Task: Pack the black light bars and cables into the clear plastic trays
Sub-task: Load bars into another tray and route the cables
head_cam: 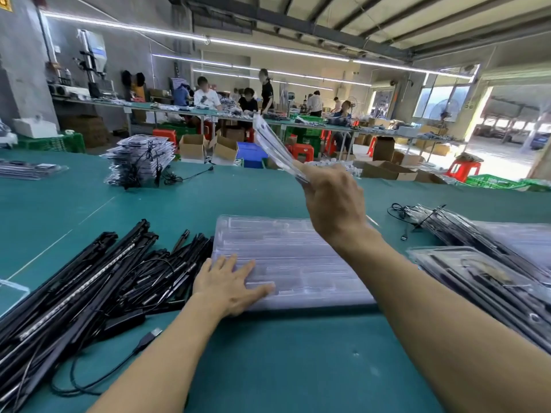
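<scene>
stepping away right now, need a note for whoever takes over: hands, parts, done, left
Left hand lies flat on the stack of empty clear trays.
Right hand grips a lifted tray, seemingly empty.
Loose light bars and cables lie piled left of the stack.
Done: filled trays lie at right, a far stack at back left.
Left: fill the lifted tray, then the rest of the pile.
</scene>
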A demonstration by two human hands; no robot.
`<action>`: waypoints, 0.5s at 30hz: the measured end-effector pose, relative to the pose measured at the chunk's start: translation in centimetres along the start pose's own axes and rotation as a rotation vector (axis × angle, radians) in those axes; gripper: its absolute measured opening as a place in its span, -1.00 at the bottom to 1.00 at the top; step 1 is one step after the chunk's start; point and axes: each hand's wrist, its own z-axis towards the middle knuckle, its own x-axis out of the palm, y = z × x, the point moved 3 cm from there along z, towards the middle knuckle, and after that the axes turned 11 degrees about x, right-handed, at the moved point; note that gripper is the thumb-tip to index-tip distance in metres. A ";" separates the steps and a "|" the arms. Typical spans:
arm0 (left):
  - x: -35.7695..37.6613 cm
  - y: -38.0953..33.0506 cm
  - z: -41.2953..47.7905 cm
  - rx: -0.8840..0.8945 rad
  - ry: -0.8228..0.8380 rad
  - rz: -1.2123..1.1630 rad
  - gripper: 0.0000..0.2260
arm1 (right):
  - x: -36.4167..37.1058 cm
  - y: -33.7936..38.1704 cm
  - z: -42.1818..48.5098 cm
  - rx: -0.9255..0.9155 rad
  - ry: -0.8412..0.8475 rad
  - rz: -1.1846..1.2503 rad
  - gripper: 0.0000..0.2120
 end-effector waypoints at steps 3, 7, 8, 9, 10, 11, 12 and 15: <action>0.0 -0.1 -0.2 -0.024 -0.001 0.014 -0.16 | -1.4 3.6 -0.7 -0.234 0.062 -0.016 -0.72; -0.3 -1.3 -2.0 -0.125 -0.323 0.120 -0.37 | -1.1 7.5 -4.3 -0.326 0.146 -0.126 -0.75; -0.4 -1.7 -2.8 -0.136 -0.353 0.159 -0.41 | -0.8 7.8 -5.5 -0.305 0.196 -0.150 -0.75; -0.3 -2.1 -3.8 -0.133 -0.358 0.175 -0.44 | -0.4 7.7 -6.8 -0.271 0.256 -0.163 -0.74; -0.1 -2.3 -4.8 -0.114 -0.395 0.168 -0.47 | -0.1 7.5 -8.0 -0.235 0.308 -0.170 -0.71; 0.0 -2.4 -5.7 -0.058 -0.423 0.141 -0.47 | 0.1 7.2 -9.0 -0.205 0.341 -0.178 -0.68; 0.3 -2.6 -6.5 0.036 -0.446 0.130 -0.47 | 0.2 7.0 -10.1 -0.179 0.365 -0.185 -0.66; 2.0 -1.8 -8.9 0.131 -0.496 0.168 -0.51 | 0.0 6.9 -13.4 -0.137 0.451 -0.152 -0.66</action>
